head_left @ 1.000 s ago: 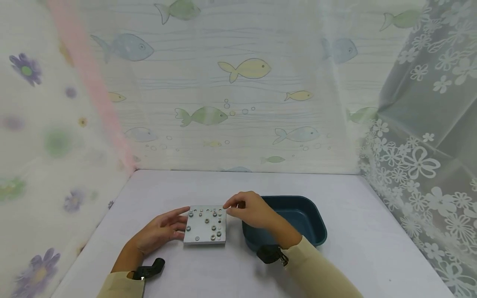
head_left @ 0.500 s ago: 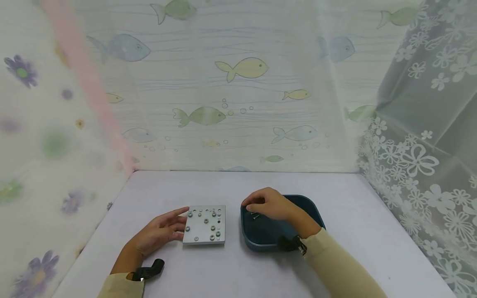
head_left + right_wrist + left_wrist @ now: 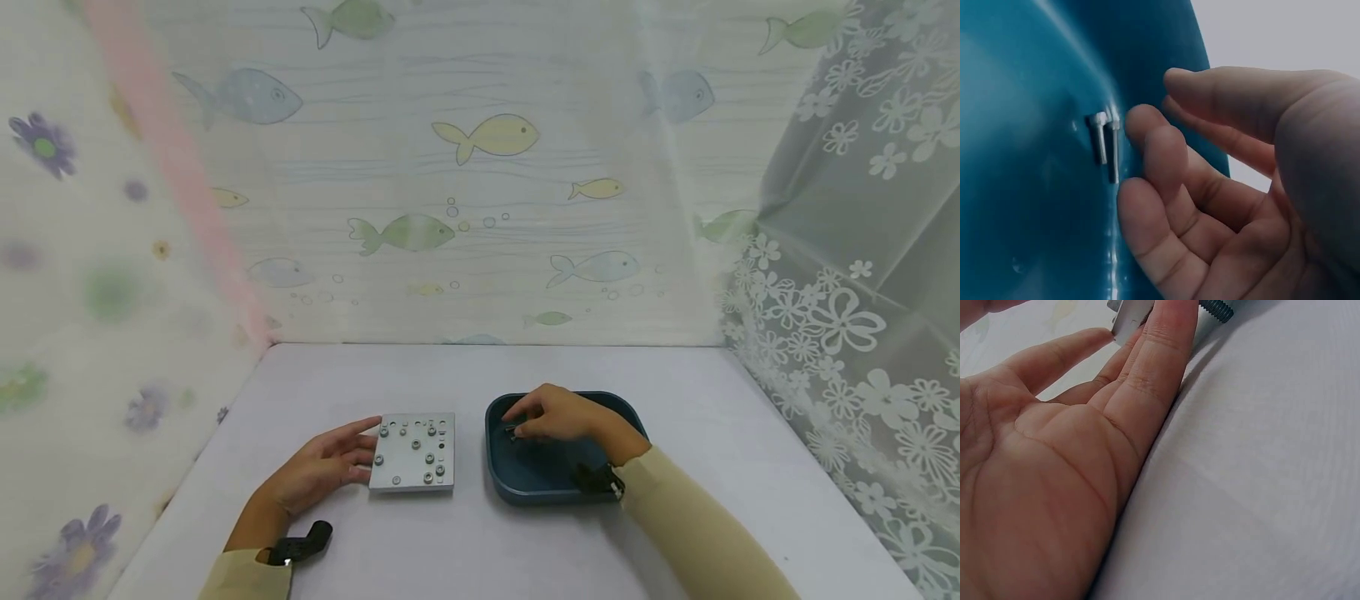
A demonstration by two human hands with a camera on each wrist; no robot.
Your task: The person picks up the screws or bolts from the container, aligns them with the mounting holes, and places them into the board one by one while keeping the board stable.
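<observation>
A silvery square metal plate point(image 3: 405, 463) with holes and several socket-head bolts sits on the white table. At its left edge my left hand point(image 3: 307, 479) touches it with extended, slightly bent fingers. One threaded bolt end point(image 3: 1217, 310) sticks out beyond the fingers in the left wrist view. My right hand point(image 3: 564, 415) reaches down into the dark teal tray point(image 3: 525, 498), fingers bent and thumb apart. Two bolts point(image 3: 1101, 137) lie side by side on the tray floor, right by those fingertips. I see nothing between the right fingers.
White cloth covers the table point(image 3: 420, 550). Behind it hangs a fish-print curtain point(image 3: 480, 250); a flowered sheet point(image 3: 90, 333) borders the left and a lace-patterned one point(image 3: 847, 333) the right. Each wrist wears a black camera strap.
My right hand has moved right, from the plate's upper right corner into the tray, and its fingers have spread apart. The left hand and the plate stay put.
</observation>
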